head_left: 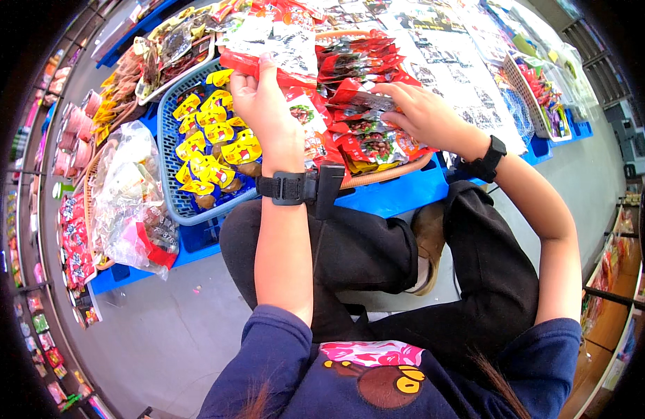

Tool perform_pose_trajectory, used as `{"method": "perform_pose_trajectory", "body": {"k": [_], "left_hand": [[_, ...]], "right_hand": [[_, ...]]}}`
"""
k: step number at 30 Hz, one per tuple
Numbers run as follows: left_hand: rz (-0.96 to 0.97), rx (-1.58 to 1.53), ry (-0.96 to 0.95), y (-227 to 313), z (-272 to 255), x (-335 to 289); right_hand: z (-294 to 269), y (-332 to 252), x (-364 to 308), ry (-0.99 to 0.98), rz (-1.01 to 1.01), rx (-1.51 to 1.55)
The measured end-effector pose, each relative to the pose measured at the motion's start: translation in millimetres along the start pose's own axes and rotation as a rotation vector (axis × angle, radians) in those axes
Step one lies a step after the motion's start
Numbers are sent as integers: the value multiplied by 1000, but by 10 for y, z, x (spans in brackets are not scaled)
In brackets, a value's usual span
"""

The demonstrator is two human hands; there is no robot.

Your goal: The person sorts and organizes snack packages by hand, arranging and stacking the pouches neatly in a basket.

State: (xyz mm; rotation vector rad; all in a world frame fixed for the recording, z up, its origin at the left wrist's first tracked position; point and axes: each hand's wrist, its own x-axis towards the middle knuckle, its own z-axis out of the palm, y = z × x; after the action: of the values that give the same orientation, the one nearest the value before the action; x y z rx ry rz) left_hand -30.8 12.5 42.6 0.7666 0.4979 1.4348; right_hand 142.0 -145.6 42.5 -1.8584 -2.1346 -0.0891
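Observation:
My left hand (268, 115) is closed on the lower edge of a red-and-white snack packet (284, 52), raised above the baskets. More red packets (305, 122) show just beyond that wrist. My right hand (434, 119) reaches into an orange basket (399, 170) packed with rows of red snack packets (382, 145). Its thumb and fingers pinch the top of one red packet (354, 94) standing in the row. To the left of the orange basket, a blue basket (170, 188) holds several small yellow-and-blue packets (211, 133).
A blue platform (392, 199) carries the baskets. A clear plastic bag (130, 195) lies at the left, and a white basket (525, 87) of packets stands at the right. Printed sheets or packs (462, 84) cover the far middle. Stocked shelves (29, 230) line both sides.

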Motion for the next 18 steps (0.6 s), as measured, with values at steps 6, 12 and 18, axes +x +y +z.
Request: {"method": "perform_pose_trajectory", "body": {"k": [6, 12, 18], "left_hand": [[-81, -76, 31, 74, -62, 40], [335, 421, -105, 18, -74, 115], [380, 1470, -401, -52, 2, -173]], "right_hand": [[-63, -42, -6, -50, 64, 59], [-24, -25, -25, 7, 29, 46], [8, 6, -51, -3, 44, 49]]}}
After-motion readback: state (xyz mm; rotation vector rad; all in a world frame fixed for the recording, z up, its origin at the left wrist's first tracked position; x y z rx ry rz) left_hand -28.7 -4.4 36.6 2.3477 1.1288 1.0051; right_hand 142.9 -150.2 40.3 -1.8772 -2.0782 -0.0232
